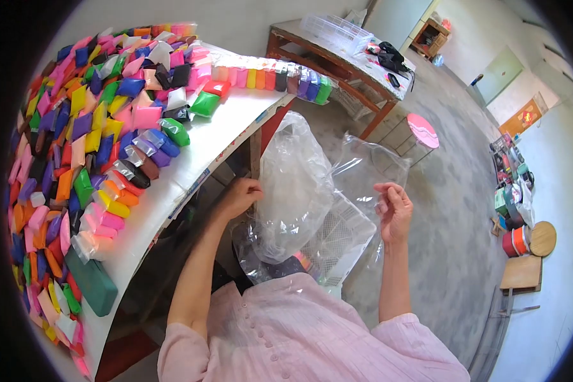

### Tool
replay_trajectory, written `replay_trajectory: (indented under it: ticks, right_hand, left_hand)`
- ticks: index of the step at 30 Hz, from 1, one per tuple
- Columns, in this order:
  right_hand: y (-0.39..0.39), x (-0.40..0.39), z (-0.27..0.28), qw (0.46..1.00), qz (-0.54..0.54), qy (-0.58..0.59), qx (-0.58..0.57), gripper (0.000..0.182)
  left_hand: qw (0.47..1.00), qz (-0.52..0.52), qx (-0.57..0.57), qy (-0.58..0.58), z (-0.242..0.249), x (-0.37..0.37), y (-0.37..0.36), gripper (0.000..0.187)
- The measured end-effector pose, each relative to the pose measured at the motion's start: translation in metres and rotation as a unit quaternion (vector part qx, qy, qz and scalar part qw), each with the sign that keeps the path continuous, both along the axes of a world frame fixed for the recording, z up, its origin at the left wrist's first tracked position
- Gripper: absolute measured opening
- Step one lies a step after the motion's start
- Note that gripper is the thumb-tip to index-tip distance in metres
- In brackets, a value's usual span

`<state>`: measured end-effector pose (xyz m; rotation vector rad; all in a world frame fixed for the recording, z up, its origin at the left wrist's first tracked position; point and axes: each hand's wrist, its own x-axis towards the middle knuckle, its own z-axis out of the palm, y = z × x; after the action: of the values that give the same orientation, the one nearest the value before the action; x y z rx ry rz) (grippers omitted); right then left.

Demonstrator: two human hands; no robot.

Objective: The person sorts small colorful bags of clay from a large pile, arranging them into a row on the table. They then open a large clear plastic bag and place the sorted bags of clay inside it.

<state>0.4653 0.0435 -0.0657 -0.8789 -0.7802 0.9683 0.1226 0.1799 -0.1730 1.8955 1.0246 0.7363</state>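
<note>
My left hand [239, 198] is closed, its fingertips pinched at the left edge of a large, cloudy plastic bag [293, 191]. The bag hangs crumpled in front of my lap. Off to the right, my right hand [395, 210] has thumb and fingers pressed together on a thin clear plastic sheet or bag [370, 164]. Its film spreads up and down from those fingers. Beneath the plastic, a white lattice basket [347, 239] stands tilted, partly covered. Some colorful pieces show blurred through the film near its lower end.
A white table [216, 121] on my left bears a big heap of colorful small packets [102, 134], a row of packets [261, 79] and a green case [90, 283]. Behind stand a wooden table [379, 79] with a clear bin [337, 33] and a pink stool [422, 130].
</note>
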Motion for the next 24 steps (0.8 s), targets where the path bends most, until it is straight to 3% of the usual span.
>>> replay_trajectory:
  ticks: [9, 21, 24]
  right_hand:
    - [0.005, 0.026, -0.038, 0.99, -0.084, 0.108, 0.026, 0.017]
    - [0.009, 0.042, -0.036, 0.983, -0.135, 0.102, 0.075, 0.016]
    - [0.009, 0.052, -0.034, 0.976, -0.142, 0.141, 0.089, 0.015]
  left_hand:
    - [0.977, 0.142, -0.106, -0.122, 0.005, -0.05, -0.053, 0.015]
    - [0.953, 0.229, -0.17, -0.099, 0.013, -0.055, -0.116, 0.014]
    - [0.955, 0.279, -0.064, -0.081, -0.025, -0.073, -0.119, 0.012]
